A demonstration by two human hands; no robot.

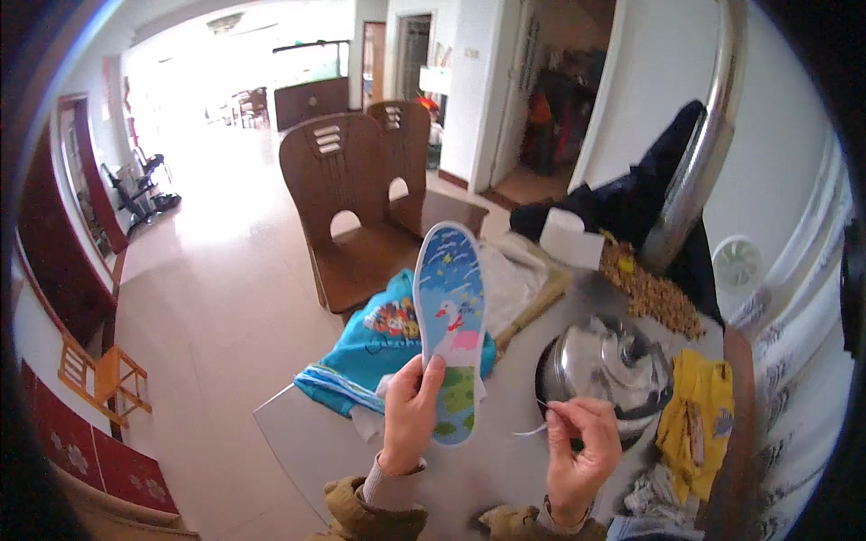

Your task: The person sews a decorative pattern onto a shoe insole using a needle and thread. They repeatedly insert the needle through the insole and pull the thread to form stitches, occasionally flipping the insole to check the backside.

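Note:
My left hand (411, 412) holds a shoe insole (449, 324) upright by its left edge, thumb on the front. The insole is covered with a blue and green picture with a white bird, and has a white rim. To its right, my right hand (583, 436) pinches a thin needle-like piece between thumb and fingertips, with a short pale thread (530, 433) hanging at its left. Behind the insole lies a turquoise printed cloth (369, 338) with a skein of blue and white thread (338, 385) on it.
A lidded metal pot (605, 368) stands behind my right hand on the white table (298, 433). Yellow cloth (697, 419) lies at the right, and a toilet roll (561, 230) near a brown beaded item (653, 291) at the back. Wooden chairs (331, 189) stand beyond the table.

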